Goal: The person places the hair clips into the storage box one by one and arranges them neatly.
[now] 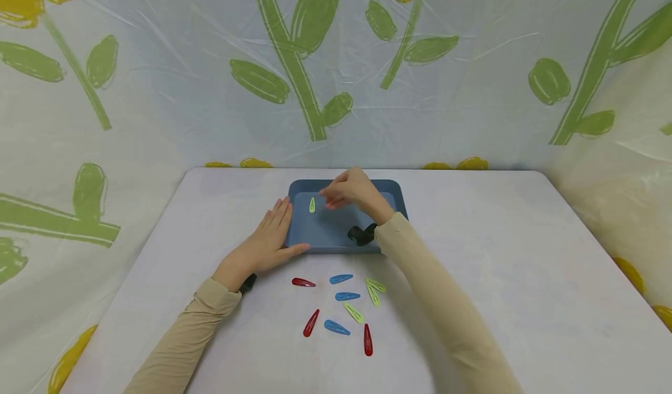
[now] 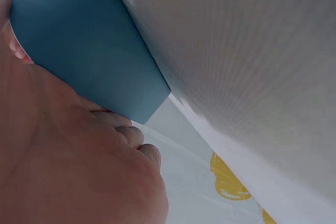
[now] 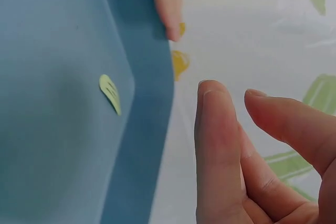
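A yellow-green snap hair clip [image 1: 312,205] lies in the left part of a blue tray [image 1: 325,248]. My right hand [image 1: 353,191] hovers above the tray, to the right of that clip; in the right wrist view its thumb and index finger stand apart with nothing between them. With fingers extended, my left hand [image 1: 268,242] rests along the tray's left side, its thumb at the front rim. In front of the tray lie red clips [image 1: 310,323], blue clips [image 1: 336,327] and more yellow-green clips [image 1: 354,313]. The left wrist view shows the tray's outer wall [image 2: 79,40] against my fingers.
The white table [image 1: 499,265] extends on both sides of the tray. A curtain [image 1: 184,61] with green leaves and yellow flowers hangs behind the table and at the sides. A black wrist device [image 1: 361,235] on my right wrist hangs over the tray.
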The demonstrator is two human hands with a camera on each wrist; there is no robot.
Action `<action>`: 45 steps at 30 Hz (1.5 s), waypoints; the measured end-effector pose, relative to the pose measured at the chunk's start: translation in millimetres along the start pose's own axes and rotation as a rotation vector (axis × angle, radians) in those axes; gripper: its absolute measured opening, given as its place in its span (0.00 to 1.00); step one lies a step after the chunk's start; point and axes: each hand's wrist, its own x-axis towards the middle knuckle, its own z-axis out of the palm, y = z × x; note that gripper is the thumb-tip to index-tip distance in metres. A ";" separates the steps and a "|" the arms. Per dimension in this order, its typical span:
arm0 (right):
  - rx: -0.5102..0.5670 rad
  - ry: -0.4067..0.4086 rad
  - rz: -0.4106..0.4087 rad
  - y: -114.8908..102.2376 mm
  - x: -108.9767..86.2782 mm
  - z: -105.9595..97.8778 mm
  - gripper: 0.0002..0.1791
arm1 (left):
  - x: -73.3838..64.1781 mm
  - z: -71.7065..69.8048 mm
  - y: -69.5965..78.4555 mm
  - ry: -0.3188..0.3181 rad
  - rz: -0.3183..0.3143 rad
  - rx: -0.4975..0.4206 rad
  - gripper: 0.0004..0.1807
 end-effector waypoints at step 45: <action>-0.425 -0.081 -0.157 38.5 -127.2 -30.0 0.04 | 0.2 0.5 1.0 0.034 0.027 0.012 0.60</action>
